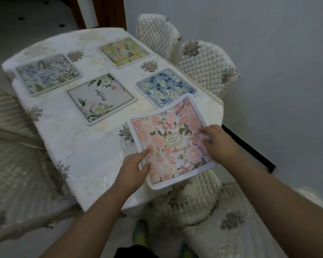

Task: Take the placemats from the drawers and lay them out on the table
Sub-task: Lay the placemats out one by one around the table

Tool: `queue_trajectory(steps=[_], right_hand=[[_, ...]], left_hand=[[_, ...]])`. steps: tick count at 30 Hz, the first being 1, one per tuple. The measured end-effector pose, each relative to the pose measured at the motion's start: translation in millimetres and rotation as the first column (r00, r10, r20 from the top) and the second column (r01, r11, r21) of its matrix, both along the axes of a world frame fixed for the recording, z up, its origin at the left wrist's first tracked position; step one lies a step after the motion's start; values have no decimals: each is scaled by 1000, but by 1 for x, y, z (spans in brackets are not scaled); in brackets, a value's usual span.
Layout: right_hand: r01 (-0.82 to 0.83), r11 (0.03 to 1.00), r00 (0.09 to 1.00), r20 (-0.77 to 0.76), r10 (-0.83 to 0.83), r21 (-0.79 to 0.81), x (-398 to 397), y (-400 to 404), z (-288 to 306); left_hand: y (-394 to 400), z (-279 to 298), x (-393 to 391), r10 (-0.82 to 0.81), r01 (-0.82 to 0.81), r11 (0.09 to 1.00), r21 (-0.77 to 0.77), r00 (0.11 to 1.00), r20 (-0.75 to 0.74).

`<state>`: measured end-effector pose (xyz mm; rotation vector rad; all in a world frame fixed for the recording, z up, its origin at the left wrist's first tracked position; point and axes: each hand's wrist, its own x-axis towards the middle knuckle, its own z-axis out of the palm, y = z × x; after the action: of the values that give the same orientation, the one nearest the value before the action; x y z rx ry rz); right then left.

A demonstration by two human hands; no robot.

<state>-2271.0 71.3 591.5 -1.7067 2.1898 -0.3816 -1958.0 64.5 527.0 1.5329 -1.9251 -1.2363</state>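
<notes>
Both hands hold the pink floral placemat (172,141) over the near right corner of the table (63,127). Left hand (132,167) pinches its near-left edge, thumb on top, fingers underneath. Right hand (217,141) grips the right edge, fingers curled over the print. Mat's far edge curls upward, just overlapping the blue placemat (164,86). Beyond the left hand lies the white lettered placemat (101,98); further off, the pale blue-green placemat (48,73) and yellow-peach placemat (123,52), all flat.

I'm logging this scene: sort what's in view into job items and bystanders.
Job: pink floral placemat, held by left hand and right hand; four placemats already laid: blue-green, white floral, yellow, blue; table.

Bystanders: quilted chairs; green shoes.
</notes>
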Motion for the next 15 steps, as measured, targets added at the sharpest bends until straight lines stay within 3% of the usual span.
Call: queue_trajectory(steps=[8, 11, 15], right_hand=[[-233, 953, 943, -196, 270, 194, -16, -60, -66], [-250, 940, 948, -139, 286, 232, -23, -71, -104], [-209, 954, 972, -62, 227, 214, -39, -83, -151]], left_hand=[[5, -60, -27, 98, -4, 973, -233, 914, 394], [4, -80, -28, 149, -27, 964, -263, 879, 453], [-2, -94, -23, 221, 42, 895, -443, 822, 524]])
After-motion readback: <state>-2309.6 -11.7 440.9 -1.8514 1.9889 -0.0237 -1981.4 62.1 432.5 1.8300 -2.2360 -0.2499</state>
